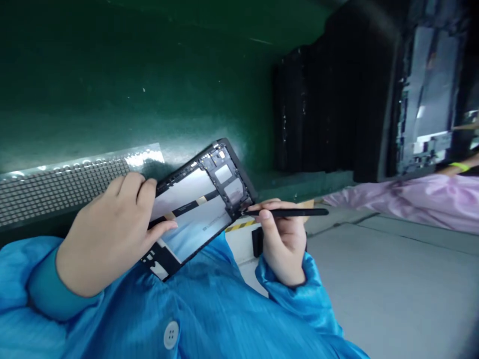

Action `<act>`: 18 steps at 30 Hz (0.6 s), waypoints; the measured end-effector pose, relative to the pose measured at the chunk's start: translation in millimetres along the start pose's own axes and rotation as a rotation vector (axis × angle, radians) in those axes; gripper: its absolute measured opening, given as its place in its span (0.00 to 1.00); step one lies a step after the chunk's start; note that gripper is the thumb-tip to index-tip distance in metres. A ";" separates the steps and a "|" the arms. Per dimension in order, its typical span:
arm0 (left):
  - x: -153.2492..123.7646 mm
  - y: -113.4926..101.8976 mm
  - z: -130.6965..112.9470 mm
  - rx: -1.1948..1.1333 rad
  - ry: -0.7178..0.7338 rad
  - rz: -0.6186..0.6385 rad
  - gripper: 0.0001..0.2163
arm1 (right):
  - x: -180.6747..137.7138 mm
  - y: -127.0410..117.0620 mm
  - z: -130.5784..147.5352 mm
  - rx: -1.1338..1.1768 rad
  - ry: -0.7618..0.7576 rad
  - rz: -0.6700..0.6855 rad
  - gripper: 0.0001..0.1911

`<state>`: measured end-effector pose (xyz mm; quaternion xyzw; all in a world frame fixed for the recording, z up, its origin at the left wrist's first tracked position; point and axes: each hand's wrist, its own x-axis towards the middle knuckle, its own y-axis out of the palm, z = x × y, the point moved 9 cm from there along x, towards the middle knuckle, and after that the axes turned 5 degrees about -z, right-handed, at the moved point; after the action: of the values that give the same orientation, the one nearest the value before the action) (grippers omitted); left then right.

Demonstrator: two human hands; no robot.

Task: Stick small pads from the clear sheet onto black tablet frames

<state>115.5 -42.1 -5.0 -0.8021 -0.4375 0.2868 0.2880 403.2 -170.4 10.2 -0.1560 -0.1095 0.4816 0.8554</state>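
My left hand (108,232) grips an opened black tablet frame (198,202) by its near left edge, thumb lying across its silvery inner plate. The frame is tilted, with its far corner raised toward the green surface. My right hand (282,244) pinches a thin black stylus-like tool (288,213), held level, and the tool's tip touches the frame's right edge near the black component area. Both my sleeves are bright blue.
A green work surface (149,75) fills the top left. A clear strip of small pocketed parts (63,182) lies along its near edge. Black foam trays (329,109) with another opened device (426,99) stand at the right. Another person's pink sleeve (411,199) reaches in below them. Grey floor (392,289) lies below right.
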 end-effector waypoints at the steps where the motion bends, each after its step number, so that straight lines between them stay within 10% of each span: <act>1: 0.2 4.3 -0.3 0.061 0.031 0.030 0.43 | -4.0 1.7 -2.6 0.012 -0.010 0.021 0.02; 8: -3.6 2.9 -3.8 0.273 0.147 -0.002 0.43 | -13.8 13.1 -7.7 0.060 -0.120 0.046 0.04; 18: -2.0 -2.5 8.9 -0.016 0.016 -0.049 0.32 | -12.8 15.7 -3.1 0.018 -0.202 0.059 0.08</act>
<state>106.9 -40.8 -8.8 -0.7957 -0.4572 0.2696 0.2919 385.3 -174.2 1.0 -0.1022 -0.1860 0.5209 0.8268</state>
